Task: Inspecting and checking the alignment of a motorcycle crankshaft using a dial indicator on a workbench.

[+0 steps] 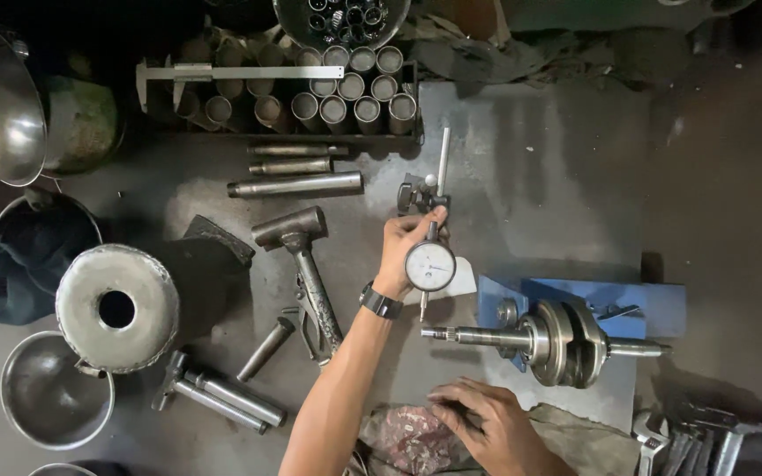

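My left hand, with a dark watch on its wrist, grips the stand of a white-faced dial gauge; the stand's thin upright rod rises behind it. The gauge's tip points down at the left shaft end of a steel crankshaft, which lies across blue blocks. My right hand rests flat on a patterned rag at the near edge, holding nothing, just below the crankshaft's shaft.
A hammer, pliers and a punch lie left of my arm. Steel rods, a tray of metal sleeves and a caliper sit further back. Metal bowls and a holed drum stand at left, spanners at bottom right.
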